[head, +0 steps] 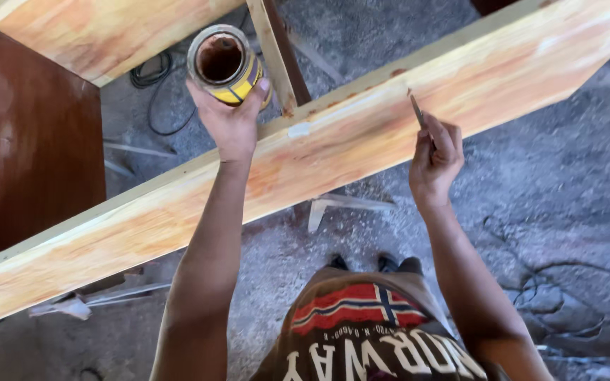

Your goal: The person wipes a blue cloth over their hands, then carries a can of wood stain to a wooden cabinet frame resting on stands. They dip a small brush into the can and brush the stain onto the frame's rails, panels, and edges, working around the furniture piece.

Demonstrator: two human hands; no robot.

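Right hand (435, 156): thin tool (417, 111) up-left.

We count two hands: one left hand (229, 120) and one right hand (434, 161). We see one open tin can (223, 63) with a yellow band, and one thin metal tool (418, 111). There is one long pale wooden beam (319, 152), one dark brown panel (37, 141), and one narrow upright strip of wood (277, 49). We count one black cable (153, 77) on the floor and two shoes (379, 264).
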